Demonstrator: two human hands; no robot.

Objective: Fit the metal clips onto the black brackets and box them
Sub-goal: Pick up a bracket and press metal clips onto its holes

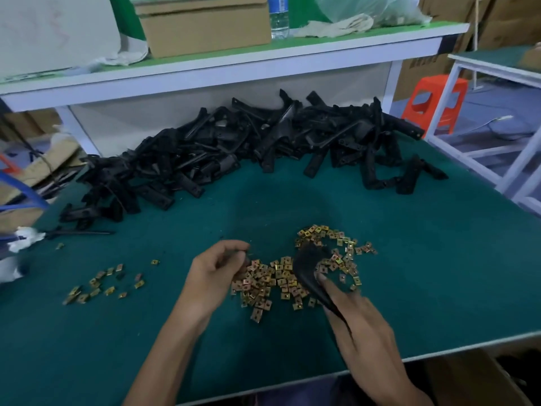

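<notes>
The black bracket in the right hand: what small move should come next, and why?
Probably the left hand should pinch one clip from the clip pile and bring it to the black bracket. The right hand holds that bracket above the pile, and the left fingers curl at the pile's edge.

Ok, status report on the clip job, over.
Right hand grips one black bracket over the clip pile. Left hand curled at its edge, grip unclear. Nothing in the way.
</notes>
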